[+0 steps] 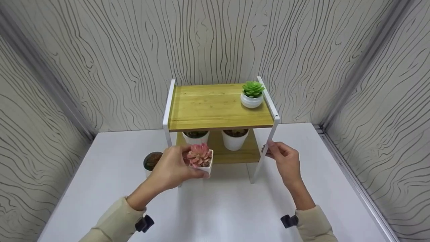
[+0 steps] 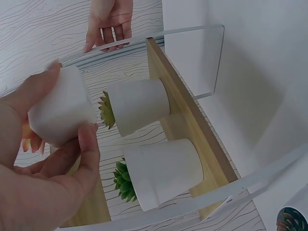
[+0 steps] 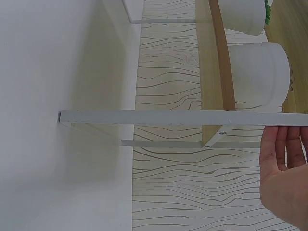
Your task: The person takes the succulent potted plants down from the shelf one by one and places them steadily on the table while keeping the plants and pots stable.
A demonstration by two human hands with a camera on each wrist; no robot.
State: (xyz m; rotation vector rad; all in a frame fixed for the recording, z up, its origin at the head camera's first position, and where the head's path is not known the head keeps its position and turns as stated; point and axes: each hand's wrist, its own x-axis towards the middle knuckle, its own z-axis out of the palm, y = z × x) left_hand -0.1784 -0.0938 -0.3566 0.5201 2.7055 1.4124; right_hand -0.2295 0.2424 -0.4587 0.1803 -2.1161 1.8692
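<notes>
My left hand (image 1: 171, 168) grips a small white pot holding a pink succulent (image 1: 200, 155), thumb on one side and fingers on the other. It holds the pot in the air before the front of a two-tier wooden shelf (image 1: 208, 114) with a white frame. In the left wrist view the white pot (image 2: 62, 108) is tilted in the grasp. My right hand (image 1: 285, 161) holds the shelf's right front leg (image 1: 258, 168) between thumb and fingers. The right wrist view shows its fingers (image 3: 270, 149) against the white bar.
On the top board, a green succulent in a white pot (image 1: 252, 99) stands at the right. Two larger white pots (image 2: 139, 106) with succulents occupy the lower board. Another potted plant (image 1: 153, 160) is on the white table (image 1: 111, 181), left of the shelf. Patterned walls surround the table.
</notes>
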